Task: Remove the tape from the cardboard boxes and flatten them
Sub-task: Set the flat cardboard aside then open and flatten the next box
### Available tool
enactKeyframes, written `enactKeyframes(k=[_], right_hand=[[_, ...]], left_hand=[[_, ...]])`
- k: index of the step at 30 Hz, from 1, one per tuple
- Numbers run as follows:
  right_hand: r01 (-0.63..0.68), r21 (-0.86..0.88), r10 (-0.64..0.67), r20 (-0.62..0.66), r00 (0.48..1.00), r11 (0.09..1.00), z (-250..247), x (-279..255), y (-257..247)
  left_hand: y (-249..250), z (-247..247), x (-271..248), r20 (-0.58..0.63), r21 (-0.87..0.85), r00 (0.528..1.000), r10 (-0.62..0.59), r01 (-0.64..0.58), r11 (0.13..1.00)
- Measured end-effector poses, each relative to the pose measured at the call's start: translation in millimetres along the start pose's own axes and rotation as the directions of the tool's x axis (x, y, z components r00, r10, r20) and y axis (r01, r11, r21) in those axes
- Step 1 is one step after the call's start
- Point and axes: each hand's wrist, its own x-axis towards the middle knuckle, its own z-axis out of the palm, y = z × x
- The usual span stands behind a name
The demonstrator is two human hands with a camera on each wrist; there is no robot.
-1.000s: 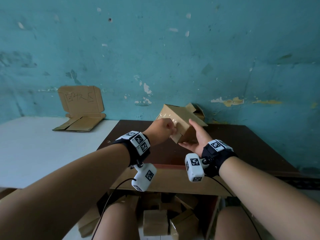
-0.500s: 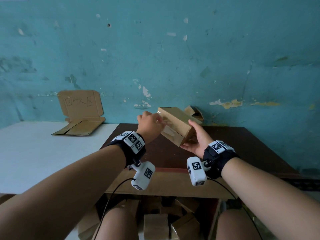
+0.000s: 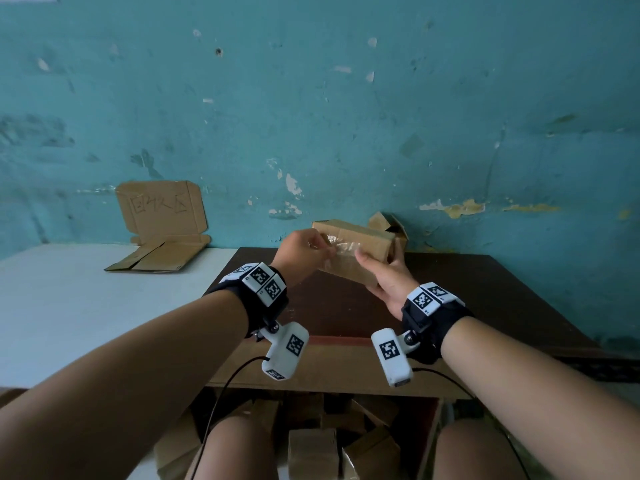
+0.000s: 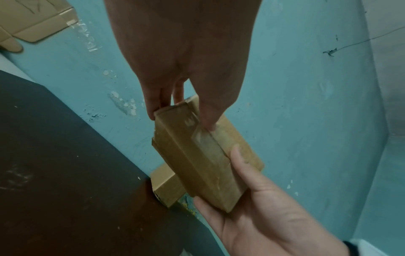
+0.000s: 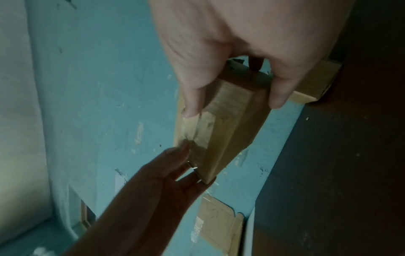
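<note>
Both hands are on one small cardboard box, which I hold in the air above the far side of the dark desk. My right hand carries it from below, thumb pressed on top. My left hand pinches the clear tape at the left end of the box. I judge the peeling step is just starting; next I must pull the strip along the seam while the right hand grips firmly.

Dim, flat light was seen throughout; wrist views were rendered soft and noisy, edges bowed by wide-angle distortion.
</note>
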Motion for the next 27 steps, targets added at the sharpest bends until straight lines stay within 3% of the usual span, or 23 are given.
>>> enactKeyframes(k=[3,9,15,27], right_hand=[[0.084,-0.106,-0.089,-0.044,0.995,0.991,-5.9,4.4,6.9],[0.155,-0.125,-0.162,-0.053,0.985,0.98,-9.4,4.1,7.2],[0.188,-0.256,-0.219,-0.1,0.971,0.948,-15.4,4.5,7.6],[0.131,-0.191,-0.152,-0.097,0.984,0.973,-29.1,9.8,14.4]], left_hand=[[-1.3,-1.1,0.6,0.042,0.016,0.999,-0.007,0.006,1.0],[-5.4,-1.1,0.5,0.075,0.008,0.997,-0.018,0.018,1.0],[-10.4,1.9,0.5,0.121,0.023,0.993,-0.018,0.015,1.0],[-8.5,-2.3,-2.0,0.088,-0.007,0.995,-0.048,0.048,0.999]])
